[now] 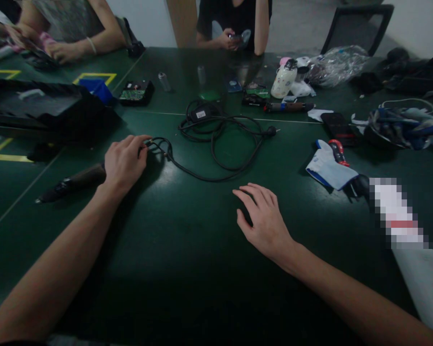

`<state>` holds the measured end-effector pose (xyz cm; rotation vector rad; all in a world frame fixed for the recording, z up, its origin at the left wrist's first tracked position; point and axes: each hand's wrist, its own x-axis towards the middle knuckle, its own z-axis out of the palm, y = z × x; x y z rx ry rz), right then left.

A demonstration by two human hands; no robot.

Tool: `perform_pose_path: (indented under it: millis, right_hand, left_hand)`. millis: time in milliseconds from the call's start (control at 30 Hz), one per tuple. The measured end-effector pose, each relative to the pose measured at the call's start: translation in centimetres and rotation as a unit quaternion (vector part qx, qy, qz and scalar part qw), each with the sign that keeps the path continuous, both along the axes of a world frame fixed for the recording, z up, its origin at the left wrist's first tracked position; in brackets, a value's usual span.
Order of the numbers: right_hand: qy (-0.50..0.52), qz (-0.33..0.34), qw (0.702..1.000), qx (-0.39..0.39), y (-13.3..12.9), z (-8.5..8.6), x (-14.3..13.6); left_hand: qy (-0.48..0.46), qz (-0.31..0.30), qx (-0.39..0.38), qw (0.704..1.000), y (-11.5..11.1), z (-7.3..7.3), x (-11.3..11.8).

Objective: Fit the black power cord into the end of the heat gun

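Cable (211,180) looped on counter (187,250); end pinched in left hand (124,161), seemingly for steadying; right hand (265,221) held spread, beside cable, untouching.

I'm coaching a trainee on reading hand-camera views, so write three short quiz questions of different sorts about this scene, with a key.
1. True or false: the fingertips of the left hand are at one end of the black cable.
2. What does the right hand hold?
A) the cable's plug
B) a glove
C) nothing
3. Fill in the colour: the corner marks on the green table are ____.

Key: 1 true; 2 C; 3 yellow.
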<state>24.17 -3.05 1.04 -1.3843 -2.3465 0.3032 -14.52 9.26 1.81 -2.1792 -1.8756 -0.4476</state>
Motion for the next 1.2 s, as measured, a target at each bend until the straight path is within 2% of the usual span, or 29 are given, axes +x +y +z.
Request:
perform_pose_path:
  millis: [133,233,533,733,867,967,1200]
  right_hand:
    - [-0.006,0.000,1.000,-0.005,0.0,-0.2,0.0]
    - [-0.009,0.002,1.000,-0.007,0.0,-0.2,0.0]
    - [-0.009,0.007,1.000,0.002,-0.1,0.0,-0.1]
    - [-0.003,0.007,1.000,-0.002,-0.1,-0.1,-0.1]
    - [0.021,0.015,1.000,0.002,-0.1,0.1,-0.2]
    - [0.056,0.035,0.998,0.017,-0.1,0.4,-0.2]
    - [0.120,0.061,0.990,0.051,-0.2,0.5,-0.1]
  left_hand:
    - [0.016,0.026,0.017,0.999,0.3,-0.4,-1.1]
    - [0.030,0.035,0.022,0.999,0.3,-0.5,-1.0]
    - [0.077,0.018,-0.039,0.996,-0.4,0.1,1.5]
    - [0.104,0.006,-0.088,0.991,-0.2,-0.3,2.9]
    - [0.101,-0.014,-0.138,0.985,-0.8,-0.4,4.7]
    - [0.101,-0.061,-0.170,0.978,-2.3,-0.2,7.0]
    - [0.091,-0.254,-0.161,0.949,-7.8,0.1,12.6]
